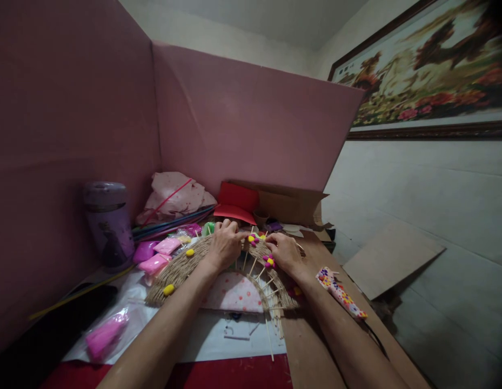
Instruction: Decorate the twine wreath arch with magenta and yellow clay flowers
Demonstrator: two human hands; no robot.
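- Your left hand is bent over the top of the fan, its index finger stretched to the upper flower; you cannot tell whether its fingers grip it.
- Your right hand curves in from the other side, fingers bent and close together near that flower; whether they pinch anything is hidden.
- The fan, a woven twine arch, lies under your hands, with thin sticks showing at its inner edge, some running well down toward you.
- The lower flower, purple with a yellow middle, sits on the fan just beside your right fingers.
- Two yellow ovals lie on the fan's left side, well apart from each other.
- Inside the arch, you have a dotted half-round piece over a white sheet.
- Right of your right forearm, the patterned glue gun lies on the bench, its dark cord trailing toward you.
- Left of the fan are pink packets; nearer you, a pink lump in clear plastic.
- Farther out stand a purple cup at left, and red card and cardboard behind the fan.
- A pink partition rises beyond; a framed picture hangs at right.
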